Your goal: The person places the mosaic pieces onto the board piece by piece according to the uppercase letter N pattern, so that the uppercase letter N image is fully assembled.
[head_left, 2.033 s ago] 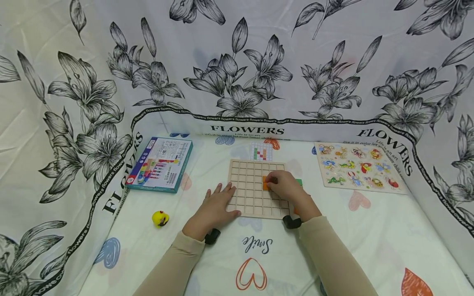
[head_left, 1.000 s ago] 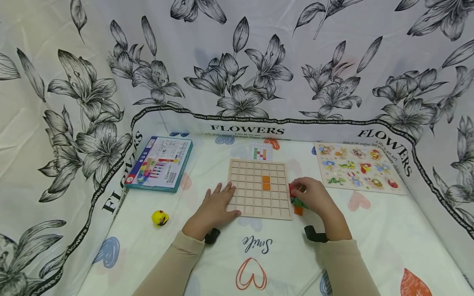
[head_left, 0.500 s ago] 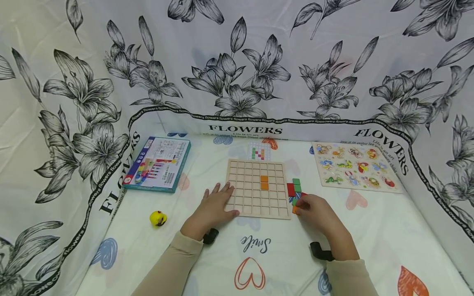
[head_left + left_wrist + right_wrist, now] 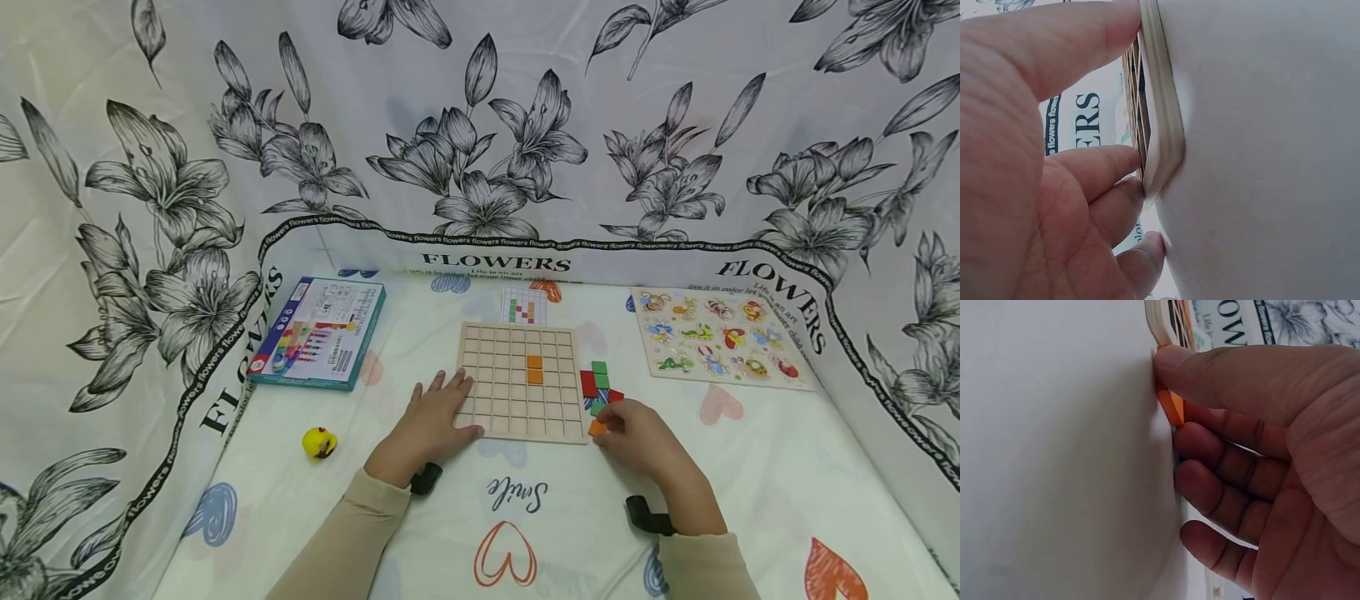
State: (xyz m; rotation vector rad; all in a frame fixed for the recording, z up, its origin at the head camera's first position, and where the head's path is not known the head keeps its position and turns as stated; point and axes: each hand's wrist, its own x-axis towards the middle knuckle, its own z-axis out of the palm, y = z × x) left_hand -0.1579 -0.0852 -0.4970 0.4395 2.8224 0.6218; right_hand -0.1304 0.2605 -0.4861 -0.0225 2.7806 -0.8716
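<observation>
A square wooden grid board (image 4: 495, 400) lies in the middle of the head view, with two orange tiles (image 4: 535, 369) in neighbouring cells. My left hand (image 4: 426, 429) rests along its left edge, fingers spread; the left wrist view shows the thumb and fingertips at the board's rim. Beside the near right corner, my right hand (image 4: 643, 440) pinches a loose orange tile (image 4: 1174, 407), thumb on its face and the index finger partly hidden behind it. Farther up the board's right side lie loose red tiles (image 4: 588, 384) and green tiles (image 4: 599, 367).
Behind the board lies a small pattern card (image 4: 525, 307) with coloured squares. A flat boxed set (image 4: 318, 333) is at the left, with a yellow toy (image 4: 319, 443) nearer. An insect picture board (image 4: 720, 337) lies at the right. A flowered curtain (image 4: 487, 150) closes the back.
The right hand has left the orange tiles on the board, moved right to the loose tiles, then down to the orange tile by the near corner. The left hand has stayed in place.
</observation>
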